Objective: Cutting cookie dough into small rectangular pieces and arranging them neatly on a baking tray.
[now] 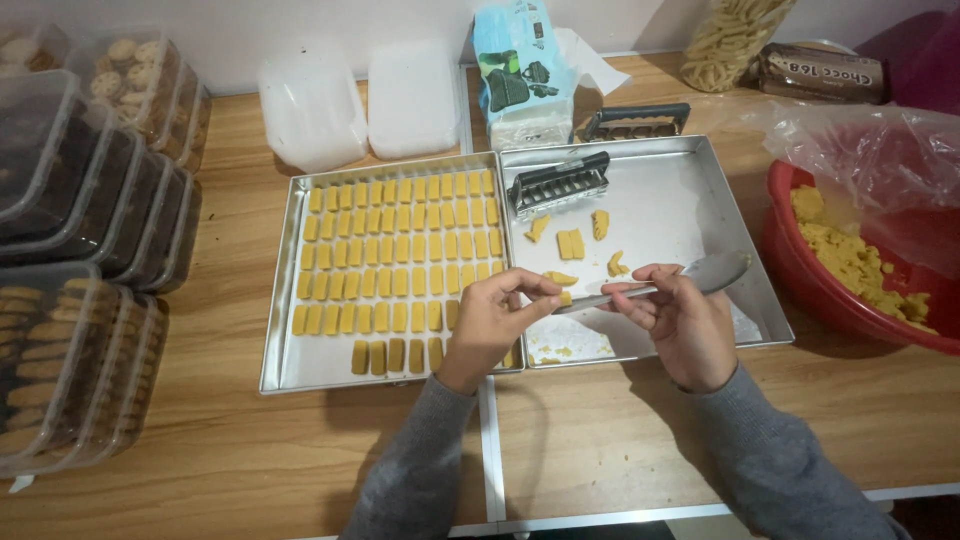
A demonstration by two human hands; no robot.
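My right hand (672,318) grips a flat metal spatula (700,275) by its handle, blade pointing right over the right metal tray (690,185). My left hand (497,318) pinches a small yellow dough piece (565,297) at the spatula's handle end, near the seam between the trays. The left metal tray (285,360) carries several neat rows of yellow dough pieces (395,250). A few loose dough pieces (572,240) lie on the right tray beside a ridged metal cutter (558,183).
A red bowl (800,285) of yellow dough (850,260) under clear plastic sits at the right. Stacked plastic boxes of biscuits (70,230) line the left edge. White lids (360,100), a blue carton (520,70), a second cutter (637,121) and packets stand behind the trays.
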